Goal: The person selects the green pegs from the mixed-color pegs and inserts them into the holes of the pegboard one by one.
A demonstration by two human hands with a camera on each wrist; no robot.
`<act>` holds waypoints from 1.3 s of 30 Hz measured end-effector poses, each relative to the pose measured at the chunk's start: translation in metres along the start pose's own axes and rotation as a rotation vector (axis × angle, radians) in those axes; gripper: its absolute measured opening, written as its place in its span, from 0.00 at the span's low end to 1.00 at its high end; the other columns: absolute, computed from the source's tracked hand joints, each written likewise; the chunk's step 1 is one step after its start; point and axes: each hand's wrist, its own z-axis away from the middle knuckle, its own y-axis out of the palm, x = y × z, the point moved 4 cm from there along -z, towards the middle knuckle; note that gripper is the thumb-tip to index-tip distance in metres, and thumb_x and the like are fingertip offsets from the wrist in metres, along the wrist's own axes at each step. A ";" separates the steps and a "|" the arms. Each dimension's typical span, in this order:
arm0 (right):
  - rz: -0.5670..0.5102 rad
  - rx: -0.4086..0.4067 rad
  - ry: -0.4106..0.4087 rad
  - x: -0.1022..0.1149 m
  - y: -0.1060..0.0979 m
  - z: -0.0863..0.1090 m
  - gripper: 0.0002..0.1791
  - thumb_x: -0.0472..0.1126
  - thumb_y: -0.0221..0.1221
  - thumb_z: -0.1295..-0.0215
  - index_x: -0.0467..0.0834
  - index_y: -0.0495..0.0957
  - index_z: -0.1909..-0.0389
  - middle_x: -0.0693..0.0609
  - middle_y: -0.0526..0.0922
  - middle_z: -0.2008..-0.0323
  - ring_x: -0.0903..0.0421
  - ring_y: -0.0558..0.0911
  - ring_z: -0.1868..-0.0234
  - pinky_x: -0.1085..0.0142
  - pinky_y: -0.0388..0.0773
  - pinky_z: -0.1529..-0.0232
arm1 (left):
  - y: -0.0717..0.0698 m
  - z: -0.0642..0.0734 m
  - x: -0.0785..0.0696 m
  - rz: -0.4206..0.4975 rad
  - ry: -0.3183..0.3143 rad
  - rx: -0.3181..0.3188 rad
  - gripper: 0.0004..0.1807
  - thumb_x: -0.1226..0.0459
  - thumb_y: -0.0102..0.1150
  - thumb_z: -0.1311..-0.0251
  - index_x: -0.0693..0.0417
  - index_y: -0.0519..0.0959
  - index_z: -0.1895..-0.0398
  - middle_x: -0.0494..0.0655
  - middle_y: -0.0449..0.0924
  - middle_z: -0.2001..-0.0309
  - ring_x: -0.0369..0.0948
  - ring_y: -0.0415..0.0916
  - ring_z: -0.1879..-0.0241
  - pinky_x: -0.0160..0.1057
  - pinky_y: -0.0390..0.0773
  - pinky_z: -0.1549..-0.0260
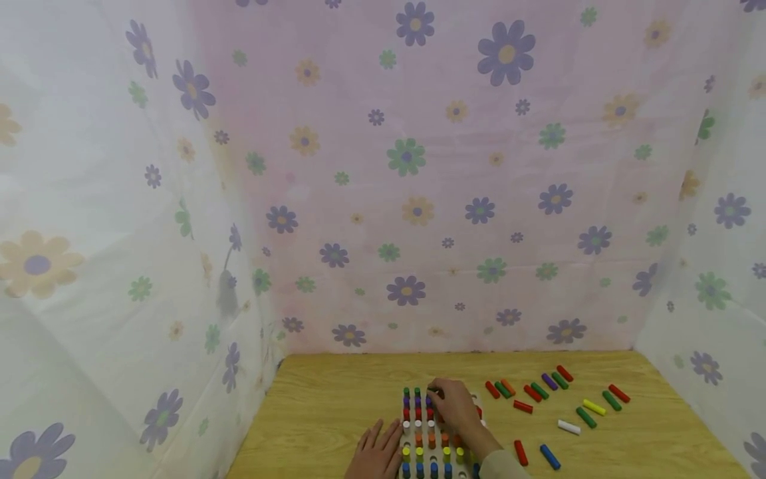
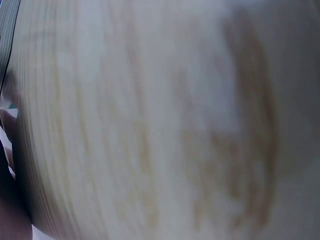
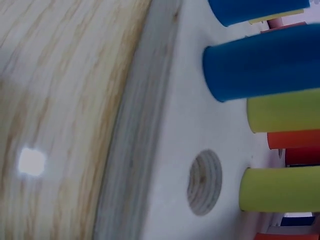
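A pale wooden pegboard (image 3: 167,200) with rows of coloured pegs stands at the table's near middle. My right hand (image 1: 456,407) reaches over its far end and pinches a green peg (image 1: 431,388) at the far row, third column. The fingers partly hide that peg and the forearm covers much of the board's right side. On the table, my left hand (image 1: 377,454) rests flat with fingers spread, fingertips right at the board's left edge. Blue pegs (image 3: 265,62), yellow pegs (image 3: 280,190) and an unfilled hole (image 3: 205,182) show close up in the right wrist view.
Loose pegs lie scattered on the wooden table (image 1: 323,399) to the board's right, among them a white peg (image 1: 569,427), a yellow peg (image 1: 594,407), a blue peg (image 1: 550,457) and several red and green ones. Flowered cloth (image 1: 359,233) encloses the table's back and sides.
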 end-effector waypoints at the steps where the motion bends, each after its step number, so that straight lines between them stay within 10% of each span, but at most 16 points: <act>1: 0.006 0.004 -0.005 0.000 0.000 0.000 0.04 0.39 0.68 0.33 0.44 0.88 0.59 0.56 0.88 0.67 0.62 0.84 0.68 0.65 0.83 0.70 | 0.000 0.000 0.000 -0.001 -0.003 0.001 0.35 0.38 0.23 0.20 0.39 0.66 0.22 0.35 0.64 0.24 0.55 0.61 0.25 0.62 0.64 0.31; 15: -0.021 0.025 0.010 0.002 -0.001 0.002 0.04 0.38 0.66 0.31 0.44 0.87 0.59 0.57 0.87 0.68 0.63 0.83 0.69 0.66 0.81 0.71 | 0.001 -0.001 -0.001 0.025 0.004 0.011 0.35 0.39 0.23 0.20 0.40 0.66 0.22 0.36 0.64 0.23 0.57 0.61 0.25 0.64 0.64 0.32; 23: -0.228 0.040 0.007 -0.003 -0.008 0.003 0.06 0.37 0.63 0.27 0.40 0.85 0.56 0.51 0.85 0.61 0.57 0.82 0.64 0.65 0.82 0.66 | 0.000 -0.002 0.000 -0.008 -0.015 0.014 0.36 0.37 0.23 0.21 0.40 0.67 0.22 0.35 0.65 0.24 0.56 0.61 0.25 0.62 0.64 0.31; 39: -0.195 0.111 -0.057 -0.009 -0.077 0.018 0.13 0.41 0.61 0.26 0.42 0.82 0.45 0.41 0.84 0.48 0.47 0.83 0.51 0.59 0.84 0.53 | 0.001 -0.003 0.001 0.000 -0.017 0.031 0.38 0.36 0.22 0.22 0.43 0.66 0.22 0.38 0.64 0.23 0.56 0.59 0.24 0.63 0.62 0.30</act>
